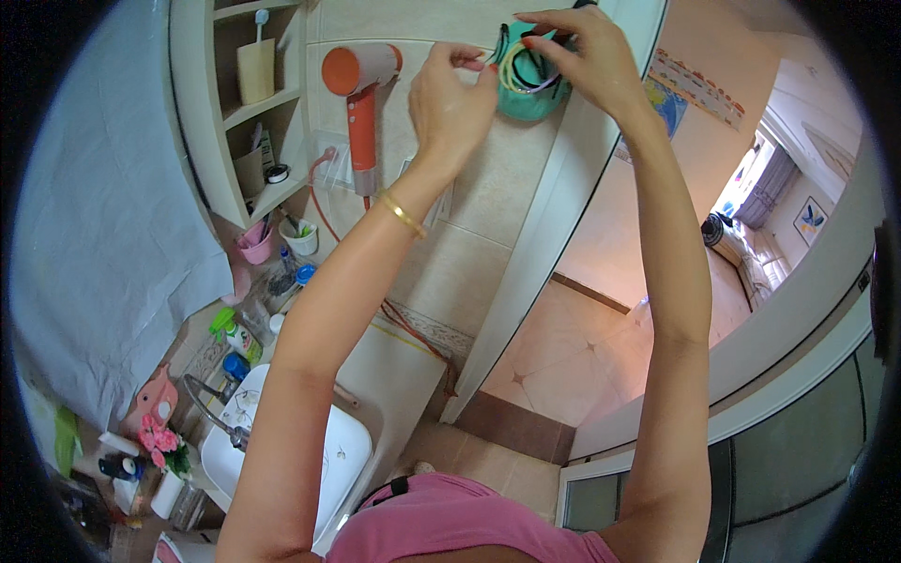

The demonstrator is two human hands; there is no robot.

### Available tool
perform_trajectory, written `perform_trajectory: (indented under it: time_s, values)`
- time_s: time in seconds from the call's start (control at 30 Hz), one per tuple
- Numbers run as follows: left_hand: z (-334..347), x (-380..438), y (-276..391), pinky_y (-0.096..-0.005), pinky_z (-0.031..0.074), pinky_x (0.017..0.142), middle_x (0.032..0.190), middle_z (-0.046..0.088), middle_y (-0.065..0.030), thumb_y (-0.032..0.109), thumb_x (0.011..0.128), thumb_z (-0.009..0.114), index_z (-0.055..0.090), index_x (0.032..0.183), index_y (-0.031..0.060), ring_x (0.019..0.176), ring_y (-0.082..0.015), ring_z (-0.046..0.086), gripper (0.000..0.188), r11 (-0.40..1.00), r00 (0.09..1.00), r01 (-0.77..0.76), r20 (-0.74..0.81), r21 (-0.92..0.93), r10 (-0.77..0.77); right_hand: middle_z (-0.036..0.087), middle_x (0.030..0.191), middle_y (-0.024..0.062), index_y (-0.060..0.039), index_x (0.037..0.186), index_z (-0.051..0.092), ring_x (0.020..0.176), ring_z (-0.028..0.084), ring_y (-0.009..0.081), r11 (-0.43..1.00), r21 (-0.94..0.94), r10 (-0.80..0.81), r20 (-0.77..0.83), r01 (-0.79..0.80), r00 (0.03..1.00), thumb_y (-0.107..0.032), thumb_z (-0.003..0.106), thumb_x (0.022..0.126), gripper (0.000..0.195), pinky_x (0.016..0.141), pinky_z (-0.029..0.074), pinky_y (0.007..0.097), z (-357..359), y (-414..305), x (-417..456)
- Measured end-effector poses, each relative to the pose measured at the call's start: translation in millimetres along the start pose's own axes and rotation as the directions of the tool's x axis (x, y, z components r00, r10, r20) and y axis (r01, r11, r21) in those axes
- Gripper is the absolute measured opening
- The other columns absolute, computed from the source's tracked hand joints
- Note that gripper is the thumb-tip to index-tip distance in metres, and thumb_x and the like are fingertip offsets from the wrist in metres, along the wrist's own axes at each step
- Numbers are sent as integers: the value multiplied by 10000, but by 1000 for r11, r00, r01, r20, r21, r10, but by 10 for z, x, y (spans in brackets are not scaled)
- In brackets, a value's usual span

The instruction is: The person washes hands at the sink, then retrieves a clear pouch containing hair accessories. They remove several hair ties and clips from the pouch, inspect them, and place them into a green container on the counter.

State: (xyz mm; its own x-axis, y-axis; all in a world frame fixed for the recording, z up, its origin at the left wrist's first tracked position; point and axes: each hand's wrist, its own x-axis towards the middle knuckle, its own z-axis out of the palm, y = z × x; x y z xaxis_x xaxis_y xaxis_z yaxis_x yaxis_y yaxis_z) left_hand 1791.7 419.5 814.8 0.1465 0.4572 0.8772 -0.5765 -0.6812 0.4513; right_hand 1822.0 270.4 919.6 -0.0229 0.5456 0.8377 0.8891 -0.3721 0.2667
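A green holder (529,104) is fixed to the tiled wall, with several hair ties (517,70) in black, yellow and purple hanging at its front. My left hand (454,95) is raised at the holder's left side, its thumb and fingertips bent together by a thin dark loop; whether it grips that loop is unclear. At the upper right of the holder is my right hand (588,56), thumb and index finger curved over the dark ties. What its fingertips hold is partly hidden. A gold bracelet (402,214) circles my left wrist.
An orange hair dryer (362,127) hangs on the wall left of my left hand, its cord running down. Farther left stands an open shelf (264,105) with cups. Below are a white washbasin (345,450), a faucet (239,438) and bottles. A white door frame (542,211) borders the right.
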Motion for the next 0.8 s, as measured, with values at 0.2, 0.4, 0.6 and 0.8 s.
perform_trajectory:
  time_s: [0.2,0.4,0.6,0.8]
  values:
    - [-362,-303,82,-240,489,580,943,625,-107,34,765,608,554,1010,-30,614,-123,619,259,983,976,164,159,-88,-148,684,769,54,-86,899,709,692,639,140,994,-22,111,-15,-112,994,-203,683,780,169,643,495,259,221,266,-60]
    - [-689,-557,144,-225,483,613,997,587,-114,-13,771,570,518,1041,-31,674,-122,623,275,942,936,295,246,-160,-251,689,791,93,-107,895,715,726,670,195,985,100,145,-34,-141,989,-229,695,744,195,640,508,287,203,226,-93]
    - [-818,-694,117,-225,484,635,1003,579,-115,-46,776,554,509,1047,-29,692,-129,633,275,919,916,339,292,-201,-274,693,859,106,-137,1002,699,753,671,208,974,178,157,-94,-138,983,-294,661,792,265,690,517,283,233,230,-125]
    - [-792,-726,114,-207,478,620,1006,581,-113,-55,778,563,509,1053,-21,691,-117,629,282,914,913,347,300,-212,-277,677,766,103,-149,964,714,674,642,192,986,132,111,-82,-100,990,-284,680,780,231,622,502,293,188,241,-126]
